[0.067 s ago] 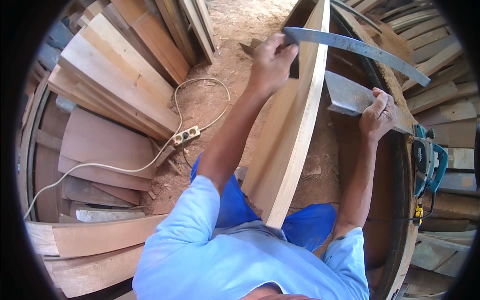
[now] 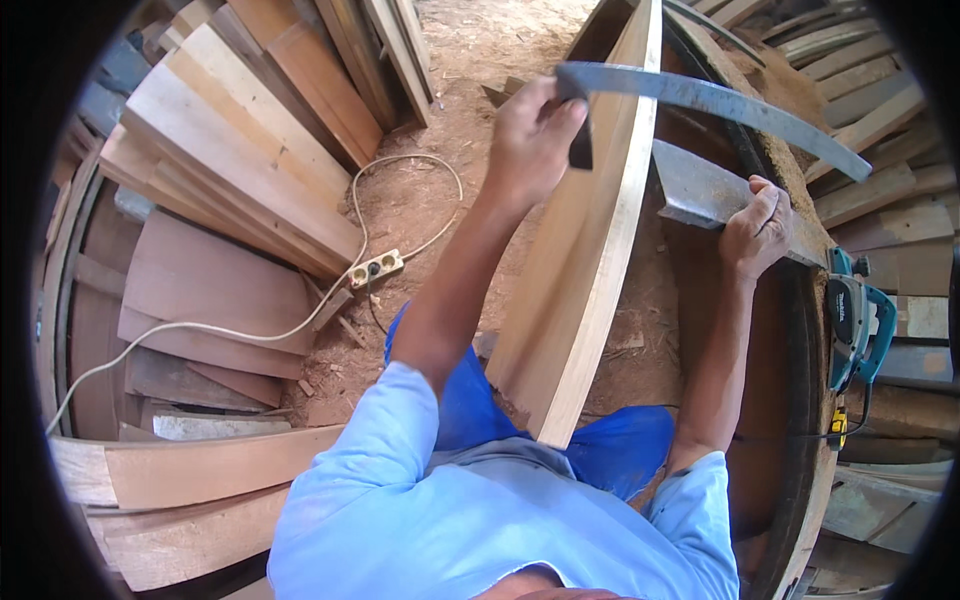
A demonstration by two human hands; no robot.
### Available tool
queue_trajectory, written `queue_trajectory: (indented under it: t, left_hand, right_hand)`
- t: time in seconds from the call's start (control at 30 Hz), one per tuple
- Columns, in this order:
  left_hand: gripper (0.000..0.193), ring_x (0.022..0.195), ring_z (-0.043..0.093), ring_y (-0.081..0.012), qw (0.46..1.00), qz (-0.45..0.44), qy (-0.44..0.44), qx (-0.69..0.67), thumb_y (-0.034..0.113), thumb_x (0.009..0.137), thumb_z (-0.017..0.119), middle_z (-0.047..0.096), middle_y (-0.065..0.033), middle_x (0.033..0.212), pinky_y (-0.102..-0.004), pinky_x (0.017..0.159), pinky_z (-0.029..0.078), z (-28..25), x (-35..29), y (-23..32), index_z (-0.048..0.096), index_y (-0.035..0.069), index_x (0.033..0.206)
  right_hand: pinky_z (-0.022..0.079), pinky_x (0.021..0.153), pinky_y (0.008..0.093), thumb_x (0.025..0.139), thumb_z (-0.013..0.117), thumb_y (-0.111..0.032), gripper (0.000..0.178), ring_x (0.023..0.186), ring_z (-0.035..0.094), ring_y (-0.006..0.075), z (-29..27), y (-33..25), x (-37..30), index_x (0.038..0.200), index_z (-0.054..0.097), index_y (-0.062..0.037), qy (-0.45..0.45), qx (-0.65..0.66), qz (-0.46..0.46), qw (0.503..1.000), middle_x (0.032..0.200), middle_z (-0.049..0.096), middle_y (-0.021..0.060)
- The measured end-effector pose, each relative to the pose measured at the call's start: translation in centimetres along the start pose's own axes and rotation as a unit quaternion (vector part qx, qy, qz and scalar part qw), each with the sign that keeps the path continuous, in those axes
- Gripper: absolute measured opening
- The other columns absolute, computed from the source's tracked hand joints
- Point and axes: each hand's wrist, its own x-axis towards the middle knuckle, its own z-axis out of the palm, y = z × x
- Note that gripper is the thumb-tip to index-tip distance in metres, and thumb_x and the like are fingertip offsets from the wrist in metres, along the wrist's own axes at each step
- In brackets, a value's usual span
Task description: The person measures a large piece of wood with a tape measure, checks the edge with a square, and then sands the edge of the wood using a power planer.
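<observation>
My left hand (image 2: 530, 145) is closed round the dark stock of a try square, level with the far part of a pale wooden board. The square's long grey metal blade (image 2: 720, 100) reaches right, passing over the board's top edge. Standing on edge, the wooden board (image 2: 590, 290) runs from between my legs toward the far side. My right hand (image 2: 757, 232) grips a flat grey metal-looking piece (image 2: 700, 185), fingers over its edge, right of the board. The piece's right end lies at the sawdust-covered timber; my palm hides part of it.
A teal electric planer (image 2: 855, 320) rests on the timber edge at right, its cord trailing left. Stacked planks (image 2: 240, 140) lean at left. A power strip (image 2: 377, 268) with a pale cable lies on the shavings-strewn floor (image 2: 430, 215). Curved wood pieces (image 2: 200, 475) sit at lower left.
My left hand has come slightly nearer and left with the try square, and its blade tip is a little lower. The right hand has hardly moved.
</observation>
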Motion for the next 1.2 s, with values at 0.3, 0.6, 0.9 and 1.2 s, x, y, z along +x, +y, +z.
queue_trajectory:
  t: [0.3,0.6,0.9,1.2]
  left_hand:
    - [0.016,0.08,0.06,-0.0076,0.993,-0.05,-0.099,0.043,0.014,0.097,0.068,0.062,-0.0024,0.088,-0.0248,0.073,0.05,-2.2,-12.6,9.1,0.063,0.001,0.104]
    - [0.016,0.082,0.063,-0.0147,0.989,-0.02,-0.114,0.09,0.015,0.097,0.067,0.063,-0.0074,0.089,-0.03,0.074,0.052,-1.3,-14.1,7.6,0.065,0.001,0.105]
    - [0.012,0.08,0.056,-0.0121,0.994,-0.01,-0.079,0.073,0.01,0.095,0.068,0.058,-0.0027,0.087,-0.027,0.074,0.047,-1.0,-12.6,8.1,0.064,0.001,0.102]
    - [0.028,0.081,0.066,-0.0252,0.865,0.388,-0.191,0.254,0.004,0.076,0.079,0.071,-0.0106,0.09,-0.0344,0.071,0.056,6.9,-7.7,17.2,0.074,0.003,0.104]
  right_hand:
    - [0.048,0.092,0.0467,0.099,0.049,-0.028,0.034,0.103,0.063,0.0385,-1.4,5.5,-2.1,0.096,0.069,-0.0015,0.116,-0.133,-0.019,0.984,0.103,0.069,0.0181]
    - [0.045,0.089,0.0445,0.102,0.052,-0.03,0.033,0.1,0.059,0.0339,-5.9,8.8,-16.2,0.106,0.06,0.0016,-0.053,-0.079,0.112,0.989,0.103,0.064,0.0184]
    - [0.05,0.09,0.0382,0.098,0.055,-0.014,0.025,0.098,0.064,0.0279,-11.8,-4.7,-14.4,0.11,0.066,0.0044,-0.27,0.17,0.189,0.929,0.106,0.066,0.0175]
    - [0.039,0.107,0.0379,0.094,0.066,-0.038,0.076,0.125,0.048,0.0242,-13.8,-16.2,-4.4,0.146,0.036,0.0084,-0.172,0.624,0.073,0.759,0.139,0.048,0.018]
